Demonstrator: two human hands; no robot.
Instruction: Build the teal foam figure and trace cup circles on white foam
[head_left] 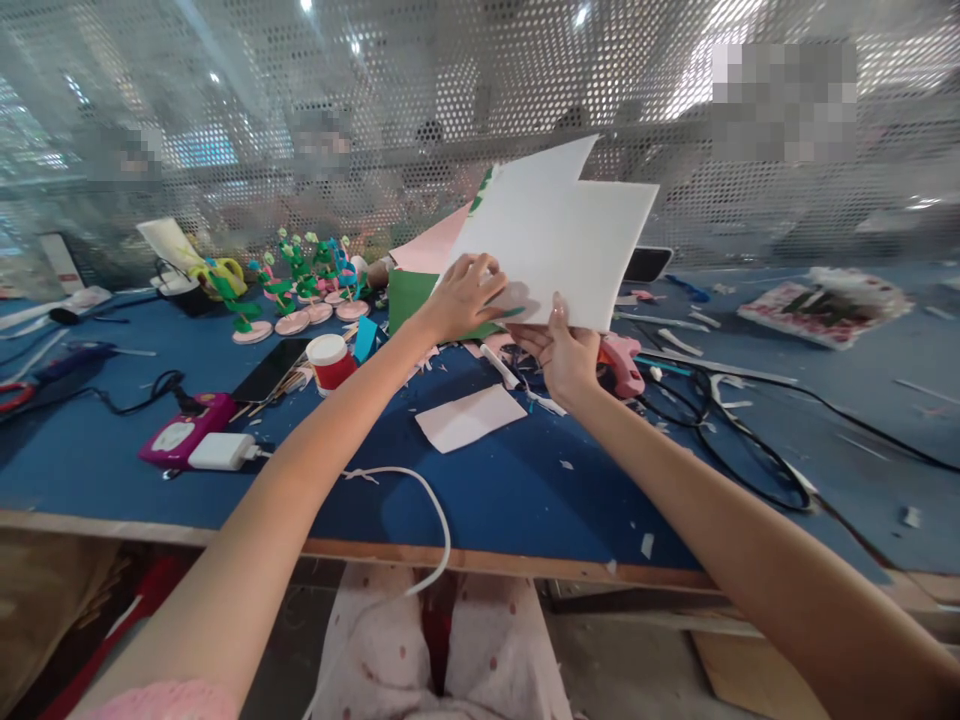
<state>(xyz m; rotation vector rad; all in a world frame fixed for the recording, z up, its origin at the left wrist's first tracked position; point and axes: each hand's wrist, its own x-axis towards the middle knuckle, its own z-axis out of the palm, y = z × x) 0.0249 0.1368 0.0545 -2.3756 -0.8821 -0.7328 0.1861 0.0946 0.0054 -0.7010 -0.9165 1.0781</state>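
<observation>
Both my hands hold up a stack of white foam sheets [559, 235] above the blue table [487, 490]. My left hand [461, 297] grips the sheets' lower left edge, fingers curled over the front. My right hand [561, 355] pinches the bottom edge from below, thumb on the front. Behind the white sheets lie a pink sheet [431, 250] and a green sheet [409, 297]. A pink glue gun [622, 365] rests just right of my right hand.
A small white sheet [470, 417] lies on the table below my hands. A red-and-white tub [330, 360], foam flower models [300, 290], a black phone [271, 368], a pink device with white charger [196, 440] sit left. Black cables [720, 430] loop right. Perforated screen [450, 100] behind.
</observation>
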